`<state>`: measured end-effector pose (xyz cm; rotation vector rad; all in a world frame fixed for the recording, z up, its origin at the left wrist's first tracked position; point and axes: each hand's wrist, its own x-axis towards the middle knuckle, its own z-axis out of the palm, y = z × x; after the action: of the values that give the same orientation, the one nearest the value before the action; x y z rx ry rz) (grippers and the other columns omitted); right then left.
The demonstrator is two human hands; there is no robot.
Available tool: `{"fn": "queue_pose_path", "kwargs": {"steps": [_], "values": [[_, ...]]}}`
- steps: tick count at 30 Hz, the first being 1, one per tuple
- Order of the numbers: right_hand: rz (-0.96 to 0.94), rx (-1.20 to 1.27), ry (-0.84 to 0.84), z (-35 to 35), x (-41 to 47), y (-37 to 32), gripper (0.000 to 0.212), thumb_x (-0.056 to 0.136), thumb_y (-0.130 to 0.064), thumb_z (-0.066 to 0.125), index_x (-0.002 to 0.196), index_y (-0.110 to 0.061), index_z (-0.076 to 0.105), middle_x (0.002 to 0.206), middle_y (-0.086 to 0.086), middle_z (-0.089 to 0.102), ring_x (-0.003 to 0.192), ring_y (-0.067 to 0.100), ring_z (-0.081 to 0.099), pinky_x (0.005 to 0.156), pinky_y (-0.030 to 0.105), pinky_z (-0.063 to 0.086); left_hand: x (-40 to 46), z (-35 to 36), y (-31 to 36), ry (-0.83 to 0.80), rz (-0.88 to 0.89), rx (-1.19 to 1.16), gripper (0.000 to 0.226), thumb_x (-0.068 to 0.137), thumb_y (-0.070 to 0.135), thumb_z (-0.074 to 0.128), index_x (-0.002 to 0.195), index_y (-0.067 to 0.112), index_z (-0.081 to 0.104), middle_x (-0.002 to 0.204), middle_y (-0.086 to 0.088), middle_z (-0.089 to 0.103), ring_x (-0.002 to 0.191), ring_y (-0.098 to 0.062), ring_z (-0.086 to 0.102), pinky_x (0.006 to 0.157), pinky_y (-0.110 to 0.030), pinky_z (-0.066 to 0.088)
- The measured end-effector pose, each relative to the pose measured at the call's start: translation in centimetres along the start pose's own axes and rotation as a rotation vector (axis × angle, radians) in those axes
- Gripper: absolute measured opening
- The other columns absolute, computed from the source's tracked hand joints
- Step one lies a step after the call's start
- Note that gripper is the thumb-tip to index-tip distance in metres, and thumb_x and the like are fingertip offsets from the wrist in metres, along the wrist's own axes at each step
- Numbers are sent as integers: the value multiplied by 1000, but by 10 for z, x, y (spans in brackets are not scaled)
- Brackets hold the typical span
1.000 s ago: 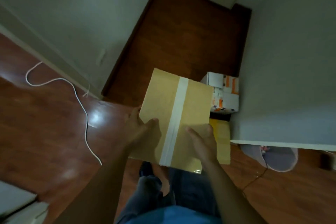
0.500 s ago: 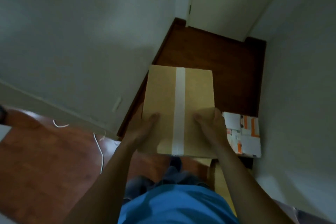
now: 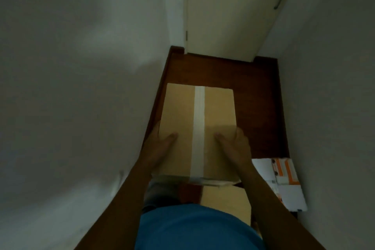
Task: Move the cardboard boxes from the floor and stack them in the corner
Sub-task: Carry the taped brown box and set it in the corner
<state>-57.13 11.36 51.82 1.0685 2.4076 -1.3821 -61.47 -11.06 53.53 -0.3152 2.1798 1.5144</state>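
Observation:
I hold a brown cardboard box (image 3: 219,111) with a white tape strip down its middle, carried level in front of my body above the dark wood floor. My left hand (image 3: 160,142) grips its left near edge with the thumb on top. My right hand (image 3: 233,144) grips its right near edge the same way. Below it on the floor lies another brown cardboard box (image 3: 225,199), mostly hidden by the held box and my arm. A white box with orange markings (image 3: 284,184) sits on the floor against the right wall.
A narrow strip of dark wood floor (image 3: 253,87) runs between a white wall on the left (image 3: 81,87) and a white wall on the right (image 3: 334,107). A closed white door (image 3: 229,10) stands at the far end.
The view has swung up and forward into the narrow passage. The held box has turned straight and moved ahead; the white box and floor box now lie lower right. The cable has left the view.

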Motion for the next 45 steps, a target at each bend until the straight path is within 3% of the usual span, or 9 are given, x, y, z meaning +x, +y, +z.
{"fn": "queue_pose_path", "kwargs": {"steps": [4, 8, 13, 19, 22, 27, 33, 38, 45], "values": [[102, 82, 105, -3, 55, -53, 88, 76, -66, 65, 145, -25, 31, 143, 10, 43, 127, 36, 47, 101, 60, 42, 97, -12, 68, -129, 20, 84, 66, 91, 43, 62, 149, 31, 32, 139, 2, 49, 114, -20, 53, 81, -33, 43], [148, 150, 205, -6, 101, -96, 86, 80, -66, 61, 146, -22, 29, 144, 11, 41, 129, 37, 45, 104, 60, 40, 174, -12, 133, -232, 104, 151, 59, 92, 42, 62, 145, 33, 38, 129, 8, 52, 107, -14, 53, 75, -29, 43], [222, 248, 269, -15, 133, -119, 101, 61, -82, 56, 142, -27, 29, 139, 6, 45, 123, 31, 51, 101, 59, 44, 239, 6, 178, -321, 125, 200, 61, 87, 46, 64, 143, 39, 40, 127, 9, 56, 110, -16, 58, 83, -36, 47], [262, 167, 275, -42, 209, -140, 81, 84, -61, 62, 146, -24, 24, 144, 10, 39, 128, 35, 45, 104, 58, 41, 308, 44, 214, -385, 89, 205, 58, 87, 45, 65, 141, 37, 44, 128, 6, 59, 105, -14, 60, 82, -37, 52], [245, 129, 201, -61, 284, -166, 86, 83, -57, 64, 150, -23, 22, 147, 12, 37, 132, 38, 41, 105, 57, 40, 354, 60, 241, -313, 84, 171, 53, 90, 40, 64, 140, 32, 45, 124, 6, 57, 93, -7, 57, 66, -25, 45], [104, 64, 43, -92, 391, -230, 103, 60, -74, 58, 147, -28, 27, 144, 6, 43, 128, 34, 48, 100, 57, 46, 416, 66, 289, -155, 79, 64, 58, 90, 42, 63, 143, 32, 41, 126, 3, 57, 104, -19, 60, 78, -33, 49], [-38, -63, -55, -104, 475, -304, 99, 59, -72, 55, 147, -32, 31, 142, 4, 47, 126, 33, 50, 99, 58, 46, 463, 68, 324, 16, -1, -50, 63, 90, 42, 64, 145, 28, 37, 125, 3, 54, 92, -12, 58, 65, -25, 46], [-50, -86, -154, -94, 536, -344, 77, 80, -54, 63, 146, -26, 34, 141, 5, 49, 121, 29, 54, 98, 51, 48, 520, 64, 339, 89, -47, -26, 62, 91, 41, 63, 145, 22, 38, 136, -5, 55, 99, -19, 56, 70, -29, 45], [-77, -158, -234, -84, 607, -403, 72, 83, -47, 66, 144, -23, 35, 136, 5, 52, 111, 26, 57, 92, 47, 53, 583, 57, 368, 123, -89, -78, 64, 90, 45, 62, 146, 26, 37, 136, -3, 55, 100, -19, 57, 78, -34, 47]]}}
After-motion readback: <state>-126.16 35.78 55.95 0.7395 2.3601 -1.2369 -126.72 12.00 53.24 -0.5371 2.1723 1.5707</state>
